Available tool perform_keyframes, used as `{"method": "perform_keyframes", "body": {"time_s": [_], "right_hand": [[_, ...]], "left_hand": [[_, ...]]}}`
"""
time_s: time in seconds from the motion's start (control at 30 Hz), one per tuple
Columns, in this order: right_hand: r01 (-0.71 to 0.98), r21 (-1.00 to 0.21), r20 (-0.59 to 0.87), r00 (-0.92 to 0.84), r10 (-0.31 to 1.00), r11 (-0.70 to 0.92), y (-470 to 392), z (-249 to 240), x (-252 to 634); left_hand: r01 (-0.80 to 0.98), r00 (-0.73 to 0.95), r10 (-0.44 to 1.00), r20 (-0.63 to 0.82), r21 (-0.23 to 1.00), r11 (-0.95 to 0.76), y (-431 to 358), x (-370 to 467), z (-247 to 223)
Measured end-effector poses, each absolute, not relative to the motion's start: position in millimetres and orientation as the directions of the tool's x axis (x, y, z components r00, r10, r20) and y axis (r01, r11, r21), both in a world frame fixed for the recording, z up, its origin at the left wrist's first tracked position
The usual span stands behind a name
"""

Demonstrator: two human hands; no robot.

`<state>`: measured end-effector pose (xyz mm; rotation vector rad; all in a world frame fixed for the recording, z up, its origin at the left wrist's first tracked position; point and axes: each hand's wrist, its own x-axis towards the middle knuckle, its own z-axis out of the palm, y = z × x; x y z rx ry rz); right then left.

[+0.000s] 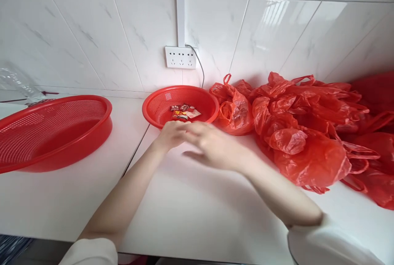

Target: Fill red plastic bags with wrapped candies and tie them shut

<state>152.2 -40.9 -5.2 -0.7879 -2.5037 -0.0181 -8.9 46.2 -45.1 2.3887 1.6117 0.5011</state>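
A small red plastic basket [154, 109] stands against the wall, holding several small wrapped packets [181, 115] in red, dark and pale colours. My left hand [172, 134] is at its near rim, palm down, its fingertips partly hidden behind the other hand. My right hand [214, 144] crosses in front of the same rim, smeared by motion. Its thumb is apart from its stretched fingers, and nothing shows in its grasp. Whether the left fingers hold anything cannot be made out.
A larger red basket [89, 144] stands at the left on the white table [197, 215]. Red plastic bags [310, 150] are heaped at the right, one tied bag [237, 113] touching the small basket. A socket strip [180, 57] with a grey cable is on the tiled wall.
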Motion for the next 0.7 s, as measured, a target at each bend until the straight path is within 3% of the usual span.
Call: {"method": "perform_keyframes", "body": {"time_s": [0.1, 0.17, 0.23, 0.37, 0.47, 0.53, 0.6, 0.7], "right_hand": [[0.934, -0.054, 0.386, -0.307, 0.87, 0.353, -43.7, -11.0, 259.5], [0.997, -0.055, 0.415, 0.069, 0.907, -0.051, -39.7, -18.2, 314.8], [0.971, -0.111, 0.331, 0.235, 0.914, -0.21, -32.5, -24.2, 348.0], [0.977, -0.175, -0.036, 0.12, 0.992, -0.124, -12.9, -34.4, 352.0], [0.976, -0.163, -0.121, 0.123, 0.985, -0.142, 1.6, -43.0, 336.8], [0.976, -0.165, 0.039, 0.147, 0.988, -0.139, 6.9, -44.7, 330.8], [0.974, -0.222, 0.324, 0.124, 0.938, -0.053, 5.0, -40.4, 325.2], [0.922, -0.292, 0.625, -0.018, 0.781, 0.255, -13.2, -25.9, 305.0]], "left_hand": [[0.84, 0.496, 0.851, 0.173, 0.153, -0.521, 48.0, -8.6, -44.2], [0.828, 0.552, 0.819, 0.158, 0.011, -0.56, 48.1, -8.0, -44.2], [0.834, 0.55, 0.823, 0.141, -0.033, -0.551, 46.3, -7.4, -43.4], [0.828, 0.547, 0.82, 0.169, 0.036, -0.56, 37.4, -7.6, -36.9], [0.795, 0.568, 0.791, 0.227, 0.098, -0.599, 29.5, -10.2, -28.3], [0.78, 0.575, 0.781, 0.246, 0.124, -0.613, 25.1, -13.0, -21.9], [0.766, 0.576, 0.775, 0.26, 0.162, -0.623, 21.1, -15.2, -15.5], [0.748, 0.539, 0.778, 0.323, 0.241, -0.619, 13.1, -13.7, -6.3]]}}
